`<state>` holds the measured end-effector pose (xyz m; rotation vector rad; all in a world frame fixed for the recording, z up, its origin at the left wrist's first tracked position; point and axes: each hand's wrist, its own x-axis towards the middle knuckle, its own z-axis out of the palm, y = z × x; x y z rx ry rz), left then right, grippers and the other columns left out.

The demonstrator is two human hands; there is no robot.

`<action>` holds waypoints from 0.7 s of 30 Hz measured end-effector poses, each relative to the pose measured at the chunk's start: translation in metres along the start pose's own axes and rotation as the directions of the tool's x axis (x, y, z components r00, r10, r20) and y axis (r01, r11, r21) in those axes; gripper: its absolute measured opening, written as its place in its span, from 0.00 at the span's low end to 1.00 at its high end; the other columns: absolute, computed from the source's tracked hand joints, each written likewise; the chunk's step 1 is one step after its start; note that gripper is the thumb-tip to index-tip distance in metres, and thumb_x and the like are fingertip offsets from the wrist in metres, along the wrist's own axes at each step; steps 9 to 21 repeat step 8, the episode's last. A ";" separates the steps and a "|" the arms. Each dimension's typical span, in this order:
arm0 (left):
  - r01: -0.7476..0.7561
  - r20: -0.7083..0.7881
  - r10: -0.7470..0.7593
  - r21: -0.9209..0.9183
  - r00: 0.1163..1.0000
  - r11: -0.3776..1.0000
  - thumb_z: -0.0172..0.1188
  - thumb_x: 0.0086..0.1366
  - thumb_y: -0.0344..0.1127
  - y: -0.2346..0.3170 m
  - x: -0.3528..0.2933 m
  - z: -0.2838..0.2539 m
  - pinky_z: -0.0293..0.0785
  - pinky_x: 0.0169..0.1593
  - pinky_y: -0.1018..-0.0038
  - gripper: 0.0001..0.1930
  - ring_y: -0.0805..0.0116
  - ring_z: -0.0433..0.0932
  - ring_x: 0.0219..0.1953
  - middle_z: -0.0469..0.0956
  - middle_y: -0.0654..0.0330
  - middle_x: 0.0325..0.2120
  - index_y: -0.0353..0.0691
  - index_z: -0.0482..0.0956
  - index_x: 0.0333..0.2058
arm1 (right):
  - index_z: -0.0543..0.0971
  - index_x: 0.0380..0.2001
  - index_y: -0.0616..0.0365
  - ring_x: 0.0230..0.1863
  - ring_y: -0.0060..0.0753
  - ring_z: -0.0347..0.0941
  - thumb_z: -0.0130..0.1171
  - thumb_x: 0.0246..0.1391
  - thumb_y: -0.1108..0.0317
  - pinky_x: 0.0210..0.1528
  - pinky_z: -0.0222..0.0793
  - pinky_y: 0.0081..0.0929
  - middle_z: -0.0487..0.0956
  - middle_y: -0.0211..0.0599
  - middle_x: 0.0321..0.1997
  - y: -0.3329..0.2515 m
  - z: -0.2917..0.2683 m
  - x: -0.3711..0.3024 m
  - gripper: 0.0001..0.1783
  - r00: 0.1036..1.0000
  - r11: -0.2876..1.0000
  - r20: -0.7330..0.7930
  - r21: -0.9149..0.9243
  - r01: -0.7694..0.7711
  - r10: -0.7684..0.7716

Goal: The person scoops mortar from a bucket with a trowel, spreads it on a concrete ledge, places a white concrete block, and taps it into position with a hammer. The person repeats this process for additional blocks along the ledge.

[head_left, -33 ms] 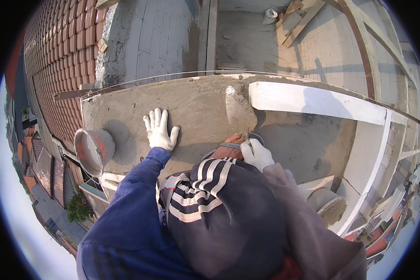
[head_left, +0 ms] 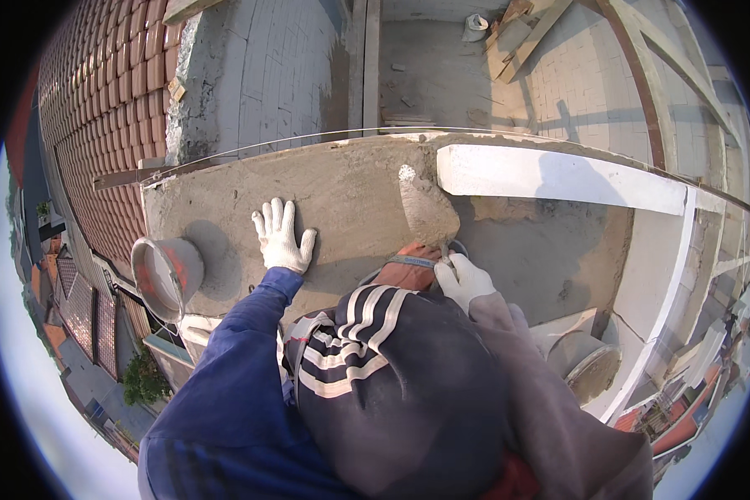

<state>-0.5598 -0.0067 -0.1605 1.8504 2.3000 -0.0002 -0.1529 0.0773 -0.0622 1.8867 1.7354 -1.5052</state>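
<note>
My left hand point(head_left: 282, 237), in a white knit glove, lies flat with spread fingers on a grey mortar-coated ledge point(head_left: 350, 179). My right hand point(head_left: 464, 281), gloved too, is closed around the handle of a trowel point(head_left: 429, 215). The trowel's blade is smeared with mortar and points away from me, over the coated surface; a pale patch shows at its far end. Between my hands, close to the trowel handle, is a foot in a strapped sandal point(head_left: 411, 268). A mortar-stained bucket point(head_left: 193, 265) stands left of my left hand.
A white beam point(head_left: 558, 179) begins just right of the trowel. A taut string point(head_left: 308, 140) runs along the ledge's far edge, with a drop beyond it. Another bucket point(head_left: 596, 372) stands at lower right. Roof tiles point(head_left: 112, 92) slope at left.
My right hand and the trowel have shifted slightly toward me and to the right. My left hand stays flat on the ledge.
</note>
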 end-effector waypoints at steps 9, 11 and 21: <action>-0.030 -0.015 0.032 0.086 0.999 0.996 0.67 0.70 0.55 -0.013 -0.001 0.024 0.32 0.87 0.37 0.46 0.29 0.49 0.85 0.57 0.35 0.82 0.36 0.66 0.80 | 0.87 0.51 0.57 0.55 0.48 0.89 0.63 0.72 0.43 0.58 0.80 0.44 0.92 0.50 0.52 0.069 -0.143 -0.067 0.26 0.856 0.897 0.366 0.108 -0.429 0.365; -0.030 -0.015 0.032 0.086 0.999 0.996 0.67 0.70 0.55 -0.013 -0.001 0.024 0.32 0.87 0.37 0.46 0.29 0.49 0.85 0.57 0.35 0.82 0.36 0.66 0.80 | 0.87 0.51 0.57 0.55 0.48 0.89 0.63 0.72 0.43 0.58 0.80 0.44 0.92 0.50 0.52 0.069 -0.143 -0.067 0.26 0.856 0.897 0.366 0.108 -0.429 0.365; -0.030 -0.015 0.032 0.086 0.999 0.996 0.67 0.70 0.55 -0.013 -0.001 0.024 0.32 0.87 0.37 0.46 0.29 0.49 0.85 0.57 0.35 0.82 0.36 0.66 0.80 | 0.87 0.51 0.57 0.55 0.48 0.89 0.63 0.72 0.43 0.58 0.80 0.44 0.92 0.50 0.52 0.069 -0.143 -0.067 0.26 0.856 0.897 0.366 0.108 -0.429 0.365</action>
